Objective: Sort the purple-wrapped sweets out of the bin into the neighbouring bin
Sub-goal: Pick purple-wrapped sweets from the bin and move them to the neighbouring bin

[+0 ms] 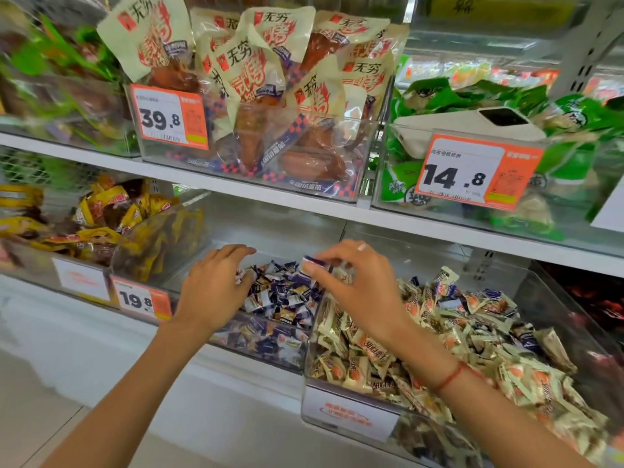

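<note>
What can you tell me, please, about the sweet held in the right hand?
The sweet is a small wrapped piece, purple and white, its wrapper looking glossy like plastic film. The right hand pinches it between thumb and fingertips, lifted clear above the purple-sweet bin, near the edge of the neighbouring cream-sweet bin. Its print is too blurred to read.

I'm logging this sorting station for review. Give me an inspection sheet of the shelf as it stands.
Surface: white lower shelf carrying clear bins.
Job's things: purple sweets bin; cream sweets bin, purple strays among them.
Clutter: white phone lying on green packets above.
Hands: left hand open over the purple sweets; right hand pinches a purple sweet.
Cables: nothing seen.
Surroundings: price tags, upper snack bins.
</note>
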### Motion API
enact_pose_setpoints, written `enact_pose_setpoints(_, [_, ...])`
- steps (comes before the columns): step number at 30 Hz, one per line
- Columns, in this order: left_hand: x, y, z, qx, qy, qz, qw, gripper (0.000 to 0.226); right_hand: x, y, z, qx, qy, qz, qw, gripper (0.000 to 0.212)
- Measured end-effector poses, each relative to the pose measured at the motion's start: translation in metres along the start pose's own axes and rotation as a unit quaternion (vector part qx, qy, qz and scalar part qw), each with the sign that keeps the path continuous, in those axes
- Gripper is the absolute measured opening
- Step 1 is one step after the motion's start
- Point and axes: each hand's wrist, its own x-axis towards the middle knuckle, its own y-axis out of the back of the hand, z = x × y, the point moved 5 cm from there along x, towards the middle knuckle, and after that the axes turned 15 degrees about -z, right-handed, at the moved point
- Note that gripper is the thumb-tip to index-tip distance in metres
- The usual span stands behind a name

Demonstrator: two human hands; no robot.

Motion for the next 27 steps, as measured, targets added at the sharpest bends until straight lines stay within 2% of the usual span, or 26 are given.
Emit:
enact_pose_setpoints(3, [-0.015, 0.019, 0.021, 0.038, -0.036, 0.073, 0.996, 0.033, 0.027, -0.02, 0.003, -0.093, -0.016, -0.047, 0.994, 0.023])
enact_pose_setpoints(5, [-0.023, 0.032, 0.037, 0.07, -0.076, 0.11, 0.989, 0.029, 0.03, -0.028, 0.015, -0.067, -0.049, -0.098, 0.992, 0.024])
enact_pose_setpoints(8, [-0.035, 0.048, 0.066, 0.086, -0.134, 0.15, 0.976, 0.022, 0.006, -0.014, 0.024, -0.029, -0.064, -0.066, 0.995, 0.021])
enact_pose_setpoints(12, [-0.042, 0.049, 0.123, 0.041, -0.193, 0.159, 0.967, 0.018, -0.049, 0.023, 0.038, -0.05, -0.068, -0.038, 0.996, 0.017])
enact_pose_setpoints(15, [-0.037, 0.032, 0.171, -0.016, -0.231, 0.103, 0.967, 0.017, -0.089, 0.051, 0.068, -0.178, -0.118, -0.07, 0.974, 0.023])
enact_pose_setpoints(17, [-0.025, 0.013, 0.199, -0.043, -0.229, 0.033, 0.972, 0.021, -0.113, 0.071, 0.095, -0.27, -0.177, -0.083, 0.943, 0.03])
enact_pose_setpoints(20, [0.005, -0.019, 0.228, -0.083, -0.207, -0.05, 0.973, 0.028, -0.146, 0.106, 0.128, -0.367, -0.276, -0.062, 0.886, 0.042])
enact_pose_setpoints(23, [0.04, -0.052, 0.251, -0.092, -0.199, -0.112, 0.969, 0.031, -0.163, 0.118, 0.144, -0.392, -0.347, -0.102, 0.846, 0.059])
enact_pose_setpoints(25, [0.061, -0.075, 0.265, -0.047, -0.203, -0.144, 0.967, 0.035, -0.166, 0.113, 0.15, -0.364, -0.354, -0.138, 0.851, 0.059])
enact_pose_setpoints(27, [0.076, -0.098, 0.277, 0.048, -0.221, -0.178, 0.958, 0.042, -0.166, 0.113, 0.149, -0.329, -0.355, -0.138, 0.864, 0.056])
